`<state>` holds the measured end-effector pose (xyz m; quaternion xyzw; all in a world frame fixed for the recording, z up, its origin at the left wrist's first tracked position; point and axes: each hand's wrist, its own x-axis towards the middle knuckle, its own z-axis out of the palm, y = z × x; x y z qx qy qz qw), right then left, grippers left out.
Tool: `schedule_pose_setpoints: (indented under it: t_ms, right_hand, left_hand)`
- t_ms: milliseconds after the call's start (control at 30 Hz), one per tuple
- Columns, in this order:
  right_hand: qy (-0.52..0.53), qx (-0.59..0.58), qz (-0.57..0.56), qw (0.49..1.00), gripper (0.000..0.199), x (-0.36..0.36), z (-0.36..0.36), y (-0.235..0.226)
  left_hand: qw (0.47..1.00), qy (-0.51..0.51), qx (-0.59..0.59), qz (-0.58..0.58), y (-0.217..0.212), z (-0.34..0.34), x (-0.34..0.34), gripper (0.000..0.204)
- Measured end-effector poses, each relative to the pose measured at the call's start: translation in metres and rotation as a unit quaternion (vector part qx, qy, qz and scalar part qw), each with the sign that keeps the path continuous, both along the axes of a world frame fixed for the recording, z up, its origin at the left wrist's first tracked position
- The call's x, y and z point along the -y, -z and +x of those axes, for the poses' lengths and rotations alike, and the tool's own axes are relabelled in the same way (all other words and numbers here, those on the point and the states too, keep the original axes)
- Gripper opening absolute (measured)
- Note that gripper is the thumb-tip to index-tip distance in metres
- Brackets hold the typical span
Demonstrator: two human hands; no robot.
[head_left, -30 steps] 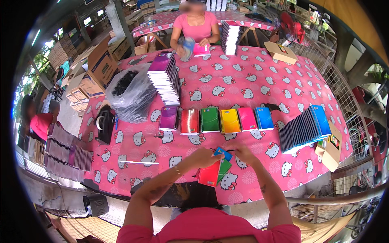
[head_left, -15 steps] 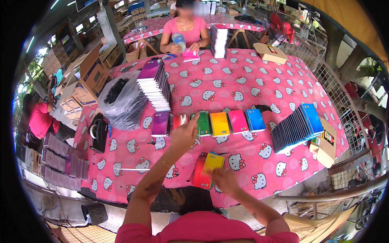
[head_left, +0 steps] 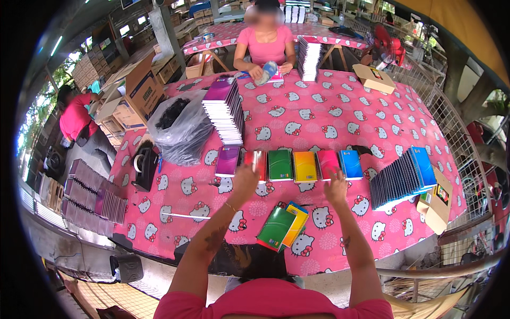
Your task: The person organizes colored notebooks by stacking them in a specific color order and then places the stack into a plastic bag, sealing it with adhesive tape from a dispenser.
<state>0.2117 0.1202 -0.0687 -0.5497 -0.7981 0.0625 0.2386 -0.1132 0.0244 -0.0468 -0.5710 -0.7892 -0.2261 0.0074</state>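
Note:
Across the middle of the table runs a row of spiral notebooks: purple, red, green, yellow, pink and blue. My left hand closes on the lower left part of the red notebook; its fingers partly hide it. Over the lower edge of the pink one, my right hand has its fingers apart. Between my forearms lies a loose, fanned pile, with a green notebook on top, a yellow notebook beside it, and red and blue edges showing underneath.
Tall notebook stacks stand at left, purple-topped, and at right, blue-topped. Around them are a plastic bag, a tape dispenser, a white rod and cardboard boxes. Opposite, a person handles a pink notebook.
My left hand has gone from the green notebook in the row to the red one. My right hand has left the near pile and reached the pink notebook. A green notebook now tops the pile.

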Motion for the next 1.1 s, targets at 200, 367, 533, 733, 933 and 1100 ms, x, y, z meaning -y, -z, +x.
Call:
schedule_pose_setpoints:
  t_ms: [200,367,533,733,933,1100]
  right_hand:
    - [0.076,0.089,0.033,0.993,0.053,-0.042,0.049,0.027]
    - [0.045,0.01,-0.048,0.998,0.041,-0.048,0.059,0.009]
    - [0.046,-0.161,0.025,0.986,0.06,-0.065,0.114,0.026]
    - [0.196,-0.036,-0.029,0.979,0.062,-0.072,0.117,0.004]
    - [-0.033,-0.541,-0.269,0.796,0.063,0.058,0.043,-0.071]
    - [-0.051,-0.299,-0.155,0.94,0.062,0.211,-0.019,-0.022]
  left_hand:
    - [0.987,-0.125,0.044,-0.095,0.01,-0.005,-0.011,0.047]
    - [0.985,-0.044,0.161,0.041,0.008,-0.021,0.0,0.039]
    - [0.898,0.071,0.421,0.105,-0.028,0.009,0.002,0.032]
    - [0.901,0.07,0.418,0.089,-0.038,0.006,0.032,0.036]
    - [0.765,0.196,0.605,0.106,-0.094,0.02,0.095,0.057]
    - [0.83,0.237,0.502,-0.053,-0.035,0.056,0.135,0.061]
